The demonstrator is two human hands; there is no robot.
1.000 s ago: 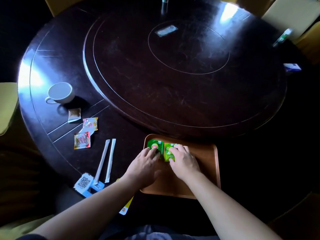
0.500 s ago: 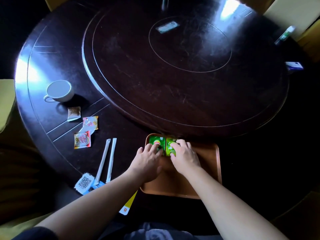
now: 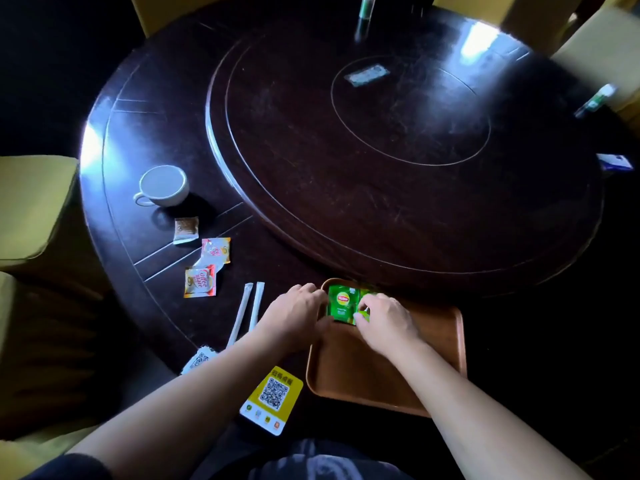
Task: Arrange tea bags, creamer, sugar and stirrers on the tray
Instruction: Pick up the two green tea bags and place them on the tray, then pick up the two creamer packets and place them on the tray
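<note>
A brown tray [image 3: 433,344] lies at the near edge of the dark round table. Two green tea bags [image 3: 343,303] lie side by side in its far left corner. My left hand [image 3: 294,315] rests at the tray's left rim, fingers touching the left tea bag's edge. My right hand [image 3: 388,320] covers most of the right tea bag, fingertips on it. Left of the tray lie two white wrapped stirrers [image 3: 247,313], two creamer sachets [image 3: 201,281] and a brown sugar sachet [image 3: 186,229].
A white cup [image 3: 162,186] stands at the left. QR-code cards [image 3: 273,400] lie at the near edge. A raised turntable [image 3: 398,150] fills the table's middle, close behind the tray. Yellow chairs ring the table.
Both hands have slid the tea bags slightly toward the tray's far left corner. My left hand has moved left, uncovering the left tea bag. The view has shifted.
</note>
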